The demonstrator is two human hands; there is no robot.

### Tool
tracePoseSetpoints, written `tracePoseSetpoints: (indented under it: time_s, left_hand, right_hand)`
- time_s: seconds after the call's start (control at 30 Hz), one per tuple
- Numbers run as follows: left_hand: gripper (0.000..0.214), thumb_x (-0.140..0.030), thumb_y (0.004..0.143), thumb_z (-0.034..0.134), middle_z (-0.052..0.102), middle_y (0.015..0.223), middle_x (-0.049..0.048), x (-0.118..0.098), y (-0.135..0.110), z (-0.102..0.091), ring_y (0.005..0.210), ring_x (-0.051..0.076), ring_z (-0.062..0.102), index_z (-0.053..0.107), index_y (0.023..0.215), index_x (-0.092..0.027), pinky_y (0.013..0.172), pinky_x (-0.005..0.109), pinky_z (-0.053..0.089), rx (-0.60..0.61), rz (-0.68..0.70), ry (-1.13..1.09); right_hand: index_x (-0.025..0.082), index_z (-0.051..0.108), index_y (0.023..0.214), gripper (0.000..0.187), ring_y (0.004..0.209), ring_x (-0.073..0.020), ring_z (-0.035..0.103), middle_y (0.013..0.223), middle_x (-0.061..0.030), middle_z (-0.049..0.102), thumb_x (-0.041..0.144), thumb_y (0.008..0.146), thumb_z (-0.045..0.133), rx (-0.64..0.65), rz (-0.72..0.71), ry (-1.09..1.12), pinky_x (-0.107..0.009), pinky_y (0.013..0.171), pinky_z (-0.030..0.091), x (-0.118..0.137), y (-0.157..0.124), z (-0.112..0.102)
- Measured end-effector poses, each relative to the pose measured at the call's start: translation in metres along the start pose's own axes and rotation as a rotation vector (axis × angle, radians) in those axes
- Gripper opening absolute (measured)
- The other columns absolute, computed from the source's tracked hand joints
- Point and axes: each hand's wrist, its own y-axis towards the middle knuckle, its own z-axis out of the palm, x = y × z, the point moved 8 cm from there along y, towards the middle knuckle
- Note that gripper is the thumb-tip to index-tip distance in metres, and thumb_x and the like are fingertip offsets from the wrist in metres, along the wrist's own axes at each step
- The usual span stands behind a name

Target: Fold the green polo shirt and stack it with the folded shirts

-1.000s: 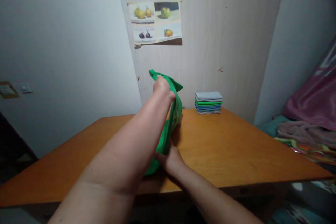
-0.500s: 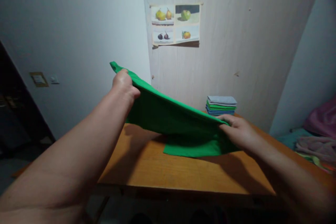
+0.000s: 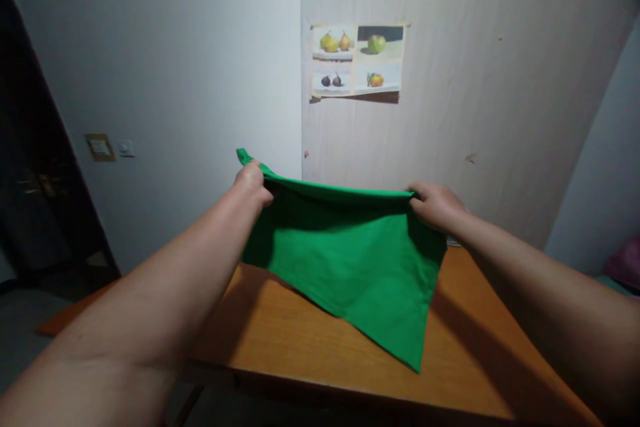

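Note:
A green cloth point(image 3: 345, 260) hangs stretched between my two hands above a wooden table point(image 3: 300, 340). My left hand point(image 3: 254, 181) is closed on its upper left part, and a small tip of the fabric sticks up past the fist. At the upper right, my right hand point(image 3: 435, 205) pinches the same edge. The top edge runs nearly level, with a fold of shadow beneath it. From there the cloth drops at a slant, its lowest corner near the table's front side. Whether that corner touches the wood I cannot tell.
Behind the table, a sheet of fruit pictures point(image 3: 357, 61) is fixed to the pale wall panel. A light switch point(image 3: 126, 148) is on the left wall. Something pink point(image 3: 625, 261) lies at the far right. Only a sliver of the folded stack point(image 3: 453, 241) shows behind my right forearm.
My right hand has risen, levelling the cloth's top edge and letting its lower part hang more open. The view has shifted, and the folded stack is now mostly hidden.

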Motion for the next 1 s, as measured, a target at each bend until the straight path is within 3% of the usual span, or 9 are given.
tracePoseSetpoints:
  time_s: [0.13, 0.23, 0.37, 0.5, 0.6, 0.67, 0.8, 0.9, 1.0]
  left_hand:
    - [0.033, -0.038, 0.1, 0.05, 0.056, 0.064, -0.0009, -0.016, 0.003, 0.01, 0.062, 0.017, 0.062, 0.051, 0.073, -0.02, 0.071, 0.036, 0.061, 0.026, 0.047, 0.023]
    - [0.035, -0.044, 0.102, 0.048, 0.061, 0.068, 0.0004, -0.015, -0.014, -0.004, 0.067, 0.017, 0.066, 0.057, 0.08, -0.019, 0.072, 0.034, 0.061, 0.107, 0.088, -0.027]
    - [0.034, -0.04, 0.106, 0.042, 0.073, 0.084, 0.0054, 0.031, -0.056, -0.081, 0.072, 0.017, 0.071, 0.065, 0.095, -0.017, 0.073, 0.031, 0.063, 0.081, 0.001, 0.005]
    - [0.027, -0.026, 0.106, 0.042, 0.076, 0.088, 0.009, 0.093, -0.106, -0.189, 0.077, 0.019, 0.074, 0.066, 0.105, -0.015, 0.074, 0.032, 0.064, -0.154, -0.196, 0.106]
    - [0.023, -0.013, 0.101, 0.043, 0.076, 0.094, 0.0123, 0.109, -0.131, -0.236, 0.082, 0.021, 0.075, 0.066, 0.106, -0.012, 0.078, 0.035, 0.065, -0.182, -0.251, 0.178]
    - [0.021, -0.009, 0.098, 0.046, 0.076, 0.1, 0.0142, 0.102, -0.139, -0.248, 0.085, 0.021, 0.075, 0.066, 0.106, -0.012, 0.078, 0.036, 0.065, -0.142, -0.219, 0.236]
    - [0.027, -0.008, 0.088, 0.065, 0.073, 0.103, 0.0092, 0.079, -0.141, -0.255, 0.083, 0.017, 0.074, 0.061, 0.112, -0.019, 0.073, 0.029, 0.063, -0.116, -0.149, 0.446]
    - [0.044, -0.009, 0.075, 0.076, 0.07, 0.088, 0.0028, 0.069, -0.136, -0.258, 0.069, 0.014, 0.07, 0.059, 0.114, -0.022, 0.062, 0.023, 0.058, -0.086, -0.099, 0.665]
    - [0.041, -0.015, 0.073, 0.071, 0.059, 0.063, -0.005, 0.065, -0.129, -0.261, 0.047, 0.013, 0.058, 0.06, 0.111, -0.021, 0.046, 0.021, 0.044, -0.01, -0.06, 0.92]
  right_hand:
    - [0.025, 0.07, 0.12, 0.038, 0.084, -0.0274, 0.065, 0.106, -0.0108, 0.074, 0.025, 0.088, 0.05, -0.225, 0.006, -0.071, -0.034, 0.065, 0.043, 0.009, 0.013, -0.033]
    - [0.025, 0.067, 0.125, 0.041, 0.097, -0.029, 0.065, 0.115, -0.0102, 0.072, 0.022, 0.088, 0.051, -0.312, -0.09, -0.058, -0.035, 0.074, 0.047, 0.013, -0.005, -0.045]
    - [0.022, 0.065, 0.128, 0.04, 0.113, -0.0319, 0.063, 0.122, -0.0114, 0.071, 0.023, 0.09, 0.051, -0.226, -0.283, -0.047, -0.041, 0.09, 0.049, 0.012, -0.075, -0.008]
    - [0.023, 0.064, 0.129, 0.04, 0.113, -0.0316, 0.065, 0.128, -0.0125, 0.07, 0.022, 0.091, 0.051, -0.002, -0.41, -0.017, -0.045, 0.096, 0.05, 0.002, -0.173, 0.057]
    - [0.024, 0.067, 0.123, 0.037, 0.107, -0.028, 0.068, 0.121, -0.0115, 0.073, 0.018, 0.093, 0.048, 0.128, -0.468, 0.012, -0.043, 0.092, 0.055, -0.005, -0.227, 0.088]
    - [0.025, 0.067, 0.124, 0.037, 0.108, -0.0265, 0.069, 0.121, -0.0102, 0.073, 0.017, 0.094, 0.046, 0.169, -0.458, 0.021, -0.042, 0.093, 0.056, -0.011, -0.243, 0.095]
    - [0.026, 0.064, 0.131, 0.043, 0.115, -0.0299, 0.067, 0.128, -0.0105, 0.07, 0.022, 0.091, 0.051, 0.173, -0.387, -0.018, -0.047, 0.096, 0.056, -0.027, -0.245, 0.092]
    - [0.024, 0.069, 0.126, 0.046, 0.116, -0.0319, 0.066, 0.129, -0.0111, 0.07, 0.017, 0.084, 0.053, 0.185, -0.359, -0.052, -0.05, 0.097, 0.056, -0.035, -0.242, 0.088]
    - [0.024, 0.073, 0.119, 0.04, 0.111, -0.0307, 0.07, 0.123, -0.0109, 0.073, 0.017, 0.088, 0.049, 0.189, -0.338, -0.06, -0.05, 0.097, 0.056, -0.042, -0.241, 0.082]
